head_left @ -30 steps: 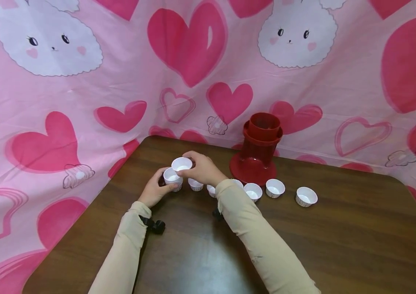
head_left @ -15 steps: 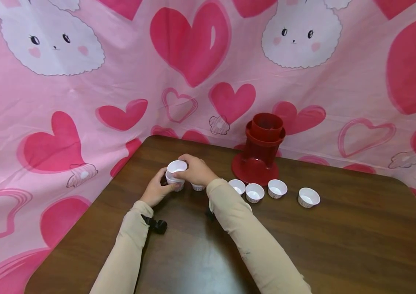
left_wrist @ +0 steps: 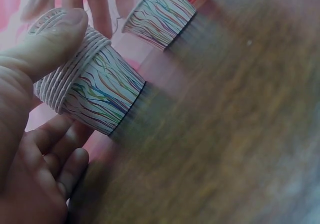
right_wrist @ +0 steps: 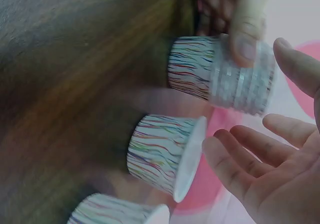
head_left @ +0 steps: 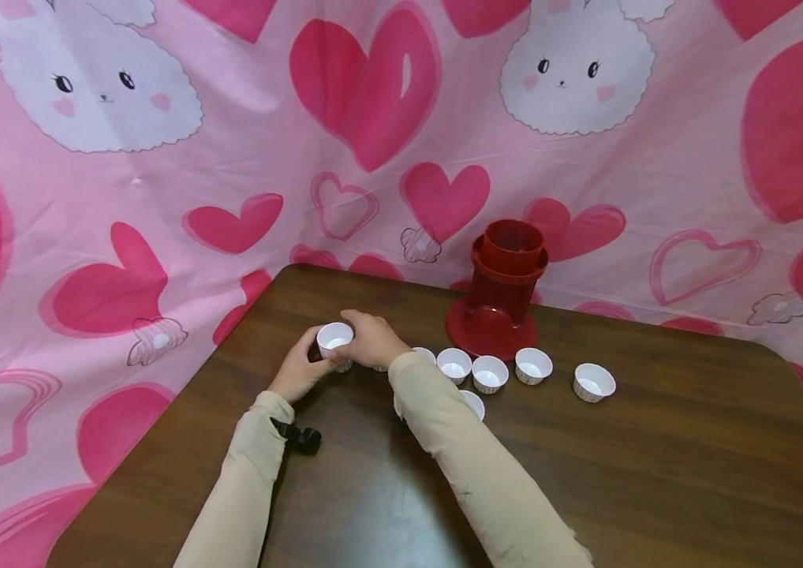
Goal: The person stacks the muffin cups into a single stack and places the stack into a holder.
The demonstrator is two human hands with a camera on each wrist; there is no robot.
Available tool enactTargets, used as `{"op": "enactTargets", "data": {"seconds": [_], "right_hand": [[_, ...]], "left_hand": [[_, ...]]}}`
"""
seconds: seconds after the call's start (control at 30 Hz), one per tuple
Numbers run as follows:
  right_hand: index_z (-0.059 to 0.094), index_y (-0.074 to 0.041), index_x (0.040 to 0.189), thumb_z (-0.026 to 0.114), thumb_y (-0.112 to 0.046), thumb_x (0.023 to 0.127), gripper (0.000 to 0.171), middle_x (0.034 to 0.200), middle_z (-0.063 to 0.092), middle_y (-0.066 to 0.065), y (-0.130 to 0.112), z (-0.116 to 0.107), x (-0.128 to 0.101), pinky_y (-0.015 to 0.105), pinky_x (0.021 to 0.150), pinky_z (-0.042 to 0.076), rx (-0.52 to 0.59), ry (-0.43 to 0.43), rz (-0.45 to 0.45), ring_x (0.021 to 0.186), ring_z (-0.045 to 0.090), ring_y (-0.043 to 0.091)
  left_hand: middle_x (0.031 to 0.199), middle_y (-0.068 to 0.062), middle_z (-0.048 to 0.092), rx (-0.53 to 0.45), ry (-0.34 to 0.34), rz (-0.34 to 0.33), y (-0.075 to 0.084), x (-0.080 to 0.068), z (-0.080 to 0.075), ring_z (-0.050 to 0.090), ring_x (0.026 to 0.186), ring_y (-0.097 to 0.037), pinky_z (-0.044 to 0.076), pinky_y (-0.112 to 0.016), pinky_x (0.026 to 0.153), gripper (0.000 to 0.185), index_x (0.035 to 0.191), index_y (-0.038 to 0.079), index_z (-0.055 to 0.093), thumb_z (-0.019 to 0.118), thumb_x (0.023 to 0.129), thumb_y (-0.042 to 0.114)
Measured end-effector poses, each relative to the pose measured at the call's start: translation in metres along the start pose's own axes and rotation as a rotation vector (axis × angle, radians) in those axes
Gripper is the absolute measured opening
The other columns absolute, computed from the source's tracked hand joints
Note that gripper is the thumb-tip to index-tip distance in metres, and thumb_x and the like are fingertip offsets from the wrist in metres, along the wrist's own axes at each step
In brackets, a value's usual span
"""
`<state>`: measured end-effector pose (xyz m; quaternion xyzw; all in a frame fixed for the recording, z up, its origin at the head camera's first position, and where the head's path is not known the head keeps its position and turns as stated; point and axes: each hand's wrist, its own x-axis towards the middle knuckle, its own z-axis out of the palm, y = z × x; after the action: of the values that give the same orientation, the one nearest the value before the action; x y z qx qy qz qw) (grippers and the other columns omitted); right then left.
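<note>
A stack of nested white paper baking cups (head_left: 335, 338) stands at the left of the table. Colourful wavy lines run round the lowest cup's side, and several rims show above it in the left wrist view. My left hand (head_left: 295, 371) grips the stack, thumb across the rims (left_wrist: 52, 88). Close on its other side is my right hand (head_left: 375, 343). Seen from the right wrist, this hand (right_wrist: 272, 179) has its fingers spread, with a gap between them and the stack. A single striped baking cup (right_wrist: 162, 151) stands beside the stack, mostly hidden by the right hand in the head view.
More baking cups stand in a loose row to the right, out to a far cup (head_left: 594, 383); one cup (head_left: 472, 405) sits nearer, partly behind the right sleeve. Behind the row rises a red plastic stand (head_left: 490, 308) with a round base. A pink heart-print cloth (head_left: 245, 142) hangs behind the table.
My right hand has lowered a cup onto the stack in my left hand and loosened its fingers. The left hand has stayed round the stack. A nearer cup now shows beside the right sleeve.
</note>
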<state>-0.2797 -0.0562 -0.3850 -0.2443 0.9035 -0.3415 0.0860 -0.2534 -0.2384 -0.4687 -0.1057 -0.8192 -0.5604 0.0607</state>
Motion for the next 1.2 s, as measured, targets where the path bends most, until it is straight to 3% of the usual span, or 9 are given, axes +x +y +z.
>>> {"op": "enactTargets", "data": {"seconds": [0.13,0.37,0.67,0.8,0.97,1.2], "right_hand": [[0.047,-0.006,0.149,0.081,-0.025,0.087,0.074,0.142,0.056,0.016,0.004,-0.011,-0.006,0.044,0.106,0.043,0.035,0.016,-0.009,0.13,0.052,0.031],[0.055,-0.006,0.142,0.078,-0.019,0.089,0.06,0.131,0.062,0.018,0.023,-0.036,-0.031,0.044,0.098,0.049,0.132,0.091,-0.042,0.12,0.059,0.033],[0.064,-0.004,0.131,0.078,-0.016,0.089,0.046,0.111,0.07,0.011,0.058,-0.075,-0.081,0.04,0.091,0.054,0.164,0.144,-0.07,0.102,0.066,0.025],[0.064,-0.002,0.129,0.078,-0.015,0.089,0.044,0.11,0.07,0.015,0.076,-0.095,-0.107,0.043,0.089,0.054,0.147,0.176,-0.033,0.101,0.066,0.028],[0.063,-0.002,0.132,0.076,-0.02,0.091,0.047,0.12,0.067,0.019,0.1,-0.114,-0.141,0.048,0.089,0.053,0.033,0.246,0.06,0.108,0.061,0.034],[0.059,0.005,0.133,0.074,-0.021,0.091,0.053,0.133,0.057,0.031,0.142,-0.14,-0.18,0.065,0.094,0.034,-0.218,0.362,0.166,0.118,0.042,0.049]], "left_hand": [[0.134,-0.023,0.054,-0.018,0.001,-0.025,-0.001,-0.001,-0.001,0.049,0.12,-0.035,0.037,-0.049,0.104,0.065,0.142,0.001,0.048,0.081,0.087,0.012],[0.134,-0.021,0.055,0.026,0.006,-0.038,-0.004,-0.001,-0.005,0.051,0.121,-0.033,0.038,-0.047,0.104,0.066,0.142,0.002,0.047,0.082,0.087,0.014],[0.132,-0.023,0.056,0.016,0.015,-0.025,-0.007,-0.002,-0.01,0.051,0.121,-0.035,0.037,-0.049,0.106,0.065,0.141,0.0,0.048,0.082,0.086,0.012],[0.133,-0.023,0.055,0.032,0.013,-0.033,-0.007,-0.002,-0.012,0.051,0.121,-0.035,0.037,-0.048,0.106,0.066,0.142,0.0,0.047,0.081,0.087,0.014],[0.133,-0.021,0.055,0.049,0.011,-0.045,-0.008,-0.003,-0.014,0.051,0.121,-0.034,0.038,-0.047,0.105,0.067,0.142,0.001,0.047,0.081,0.087,0.015],[0.132,-0.022,0.055,0.035,0.015,-0.05,-0.011,-0.003,-0.015,0.051,0.12,-0.034,0.038,-0.048,0.105,0.066,0.142,0.002,0.047,0.081,0.087,0.015]]}}
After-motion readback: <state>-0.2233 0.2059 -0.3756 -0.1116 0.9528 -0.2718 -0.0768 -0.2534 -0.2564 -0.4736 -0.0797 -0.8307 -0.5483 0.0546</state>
